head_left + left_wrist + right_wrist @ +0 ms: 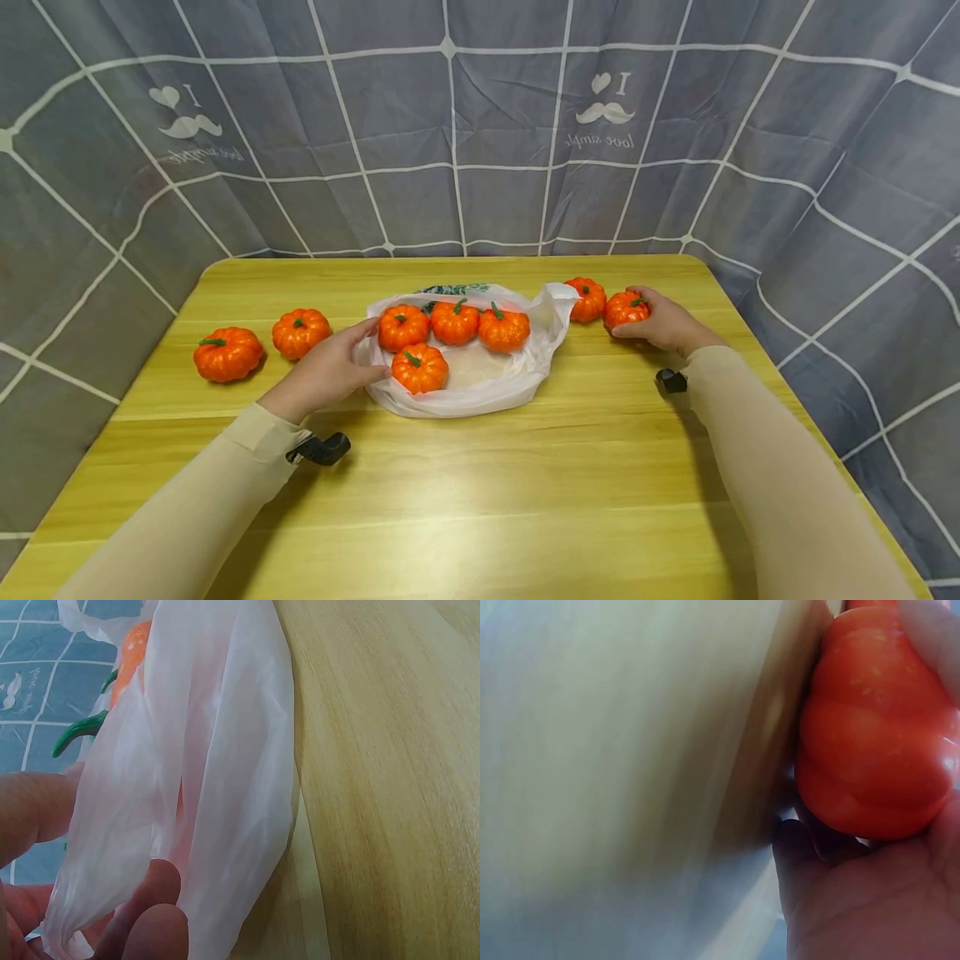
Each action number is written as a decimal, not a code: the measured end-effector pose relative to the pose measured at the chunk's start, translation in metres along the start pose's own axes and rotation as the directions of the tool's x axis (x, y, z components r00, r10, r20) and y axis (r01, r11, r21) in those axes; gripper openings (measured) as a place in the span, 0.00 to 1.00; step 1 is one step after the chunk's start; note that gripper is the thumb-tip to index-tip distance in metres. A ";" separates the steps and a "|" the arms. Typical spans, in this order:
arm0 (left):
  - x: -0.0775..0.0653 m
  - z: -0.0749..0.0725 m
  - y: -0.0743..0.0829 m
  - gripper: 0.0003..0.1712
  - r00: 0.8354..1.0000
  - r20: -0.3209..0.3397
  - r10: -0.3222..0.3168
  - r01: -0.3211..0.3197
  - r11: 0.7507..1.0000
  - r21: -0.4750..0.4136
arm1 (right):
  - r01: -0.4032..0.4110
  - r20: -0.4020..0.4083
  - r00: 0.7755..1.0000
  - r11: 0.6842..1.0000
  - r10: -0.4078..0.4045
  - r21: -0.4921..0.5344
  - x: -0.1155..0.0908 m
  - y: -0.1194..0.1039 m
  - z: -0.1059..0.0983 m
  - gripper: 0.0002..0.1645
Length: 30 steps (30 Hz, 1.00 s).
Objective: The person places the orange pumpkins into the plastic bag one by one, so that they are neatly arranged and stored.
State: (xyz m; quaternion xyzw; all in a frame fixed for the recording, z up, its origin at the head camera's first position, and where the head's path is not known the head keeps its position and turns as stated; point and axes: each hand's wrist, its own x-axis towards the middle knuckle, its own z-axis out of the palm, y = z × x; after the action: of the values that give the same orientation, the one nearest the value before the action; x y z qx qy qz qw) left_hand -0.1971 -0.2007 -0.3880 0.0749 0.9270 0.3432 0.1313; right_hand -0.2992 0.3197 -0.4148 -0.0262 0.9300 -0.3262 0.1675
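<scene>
My left hand (332, 367) pinches the left rim of a white plastic bag (480, 400); its fingers lie on both sides of the thin film in the left wrist view. Inside the spread-open bag sit several small orange pumpkins with green stems, among them a front pumpkin (420, 368) close to my left thumb. At the right of the table, my right hand (670, 321) grips another pumpkin (877, 727), thumb on the near side and fingers around the far side. A neighbouring pumpkin (586, 300) lies just left of it, beside the bag's right edge.
Two more pumpkins, an outer one (228, 354) and an inner one (301, 333), lie on the wooden table (480, 492) left of my left hand. A grey checked curtain (495, 125) hangs behind the table and along its sides.
</scene>
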 end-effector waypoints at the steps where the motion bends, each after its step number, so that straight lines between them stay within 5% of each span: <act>1: 0.000 0.000 0.000 0.53 1.000 -0.002 0.000 0.000 1.000 0.004 | -0.001 0.001 1.000 1.000 0.001 0.006 0.000 0.000 0.001 0.63; 30: 0.001 0.001 0.000 0.52 1.000 0.000 0.000 0.000 1.000 0.010 | -0.011 0.007 1.000 0.999 0.011 0.038 0.003 0.004 0.001 0.63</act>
State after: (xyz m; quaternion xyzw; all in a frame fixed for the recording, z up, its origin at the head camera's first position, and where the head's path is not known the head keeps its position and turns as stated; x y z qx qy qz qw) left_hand -0.1975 -0.1998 -0.3885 0.0756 0.9287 0.3385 0.1311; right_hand -0.3015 0.3218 -0.4194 -0.0190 0.9231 -0.3428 0.1731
